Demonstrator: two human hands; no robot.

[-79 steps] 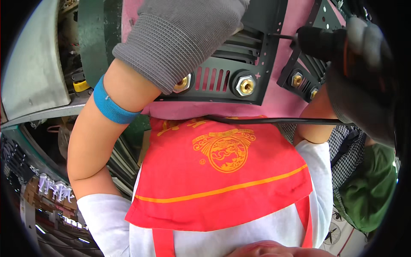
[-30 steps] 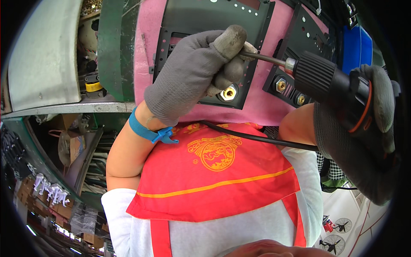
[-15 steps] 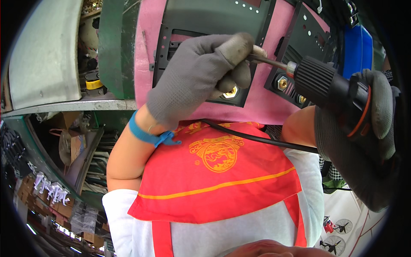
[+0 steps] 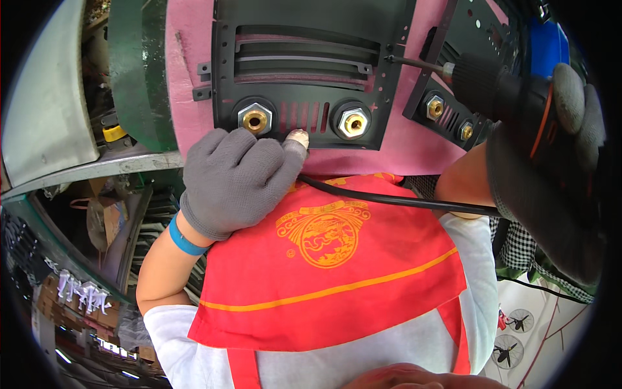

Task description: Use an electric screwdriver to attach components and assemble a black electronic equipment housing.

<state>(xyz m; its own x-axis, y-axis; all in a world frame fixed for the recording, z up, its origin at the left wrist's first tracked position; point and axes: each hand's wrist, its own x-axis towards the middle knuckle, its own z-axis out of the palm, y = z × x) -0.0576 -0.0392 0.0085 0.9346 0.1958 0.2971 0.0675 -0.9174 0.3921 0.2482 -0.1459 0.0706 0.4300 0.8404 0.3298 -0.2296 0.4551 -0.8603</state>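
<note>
A black metal panel (image 4: 304, 48), with long slots and two brass fittings with hex nuts, lies on a pink mat. My left hand (image 4: 236, 181), in a grey glove, rests curled at the panel's near edge. Its thumb lies along that edge between the fittings; the fingertips are hidden. On the right, my gloved right hand (image 4: 538, 162) is wrapped round a black electric screwdriver (image 4: 479, 74) with an orange stripe. The tool lies nearly level, and its thin bit points left, with the tip at a small dark spot on the panel's right side flange.
A second black panel (image 4: 453, 71) with brass fittings leans at the right, beside a blue bin (image 4: 547, 48). A black cable (image 4: 395, 200) crosses over my red apron (image 4: 324, 279). The pink mat (image 4: 184, 71) meets a dark green surface on the left.
My left hand has left the screwdriver bit and come down to the panel's near edge. The bit tip now meets the panel's right flange. The panel appears lower and further left in view.
</note>
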